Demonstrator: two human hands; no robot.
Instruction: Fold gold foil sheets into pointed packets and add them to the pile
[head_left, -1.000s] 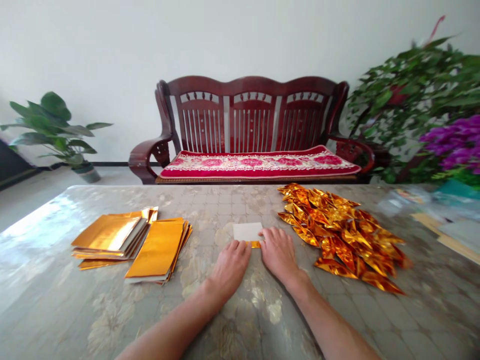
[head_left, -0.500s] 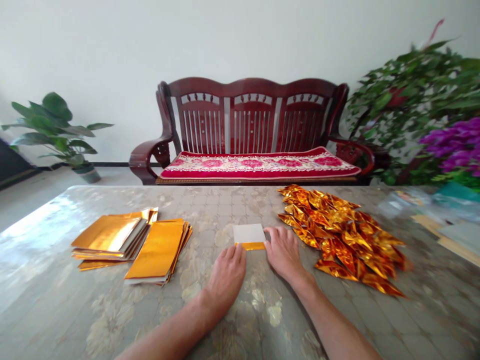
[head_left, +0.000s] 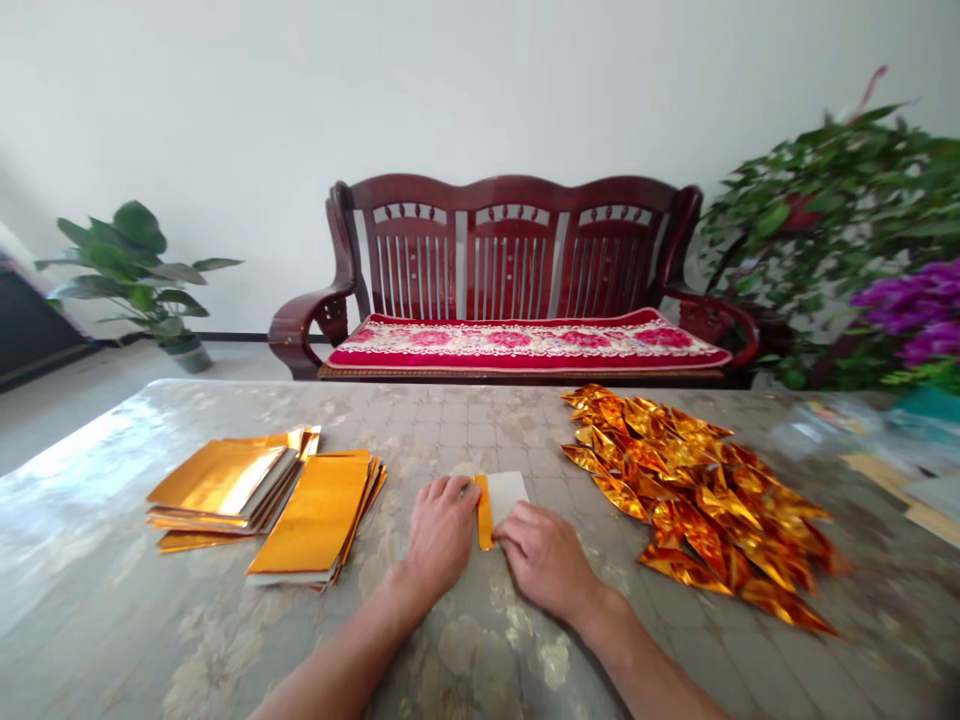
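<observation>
On the table in front of me lies a small sheet of gold foil paper (head_left: 508, 490), pale side up, with a gold folded strip along its left edge. My left hand (head_left: 444, 525) has its fingers bent together at that strip's upper left edge. The fingertips of my right hand (head_left: 541, 550) are closed on the near edge of the sheet, covering its lower right corner. To the left are two stacks of flat gold sheets, a farther stack (head_left: 214, 480) and a nearer stack (head_left: 315, 510). A heap of folded gold foil pieces (head_left: 690, 490) lies to the right.
The patterned table (head_left: 187, 620) spans the front. Clear plastic bags (head_left: 829, 425) and flat tan pieces (head_left: 885, 480) lie at its right side. Beyond it stands a dark red wooden bench (head_left: 510, 240), with a potted plant (head_left: 142, 265) at left and leafy plants (head_left: 817, 220) at right.
The sheet has turned a quarter turn clockwise, so its gold strip now lies at the left instead of the near edge. My right hand moved nearer and my left hand slightly farther left.
</observation>
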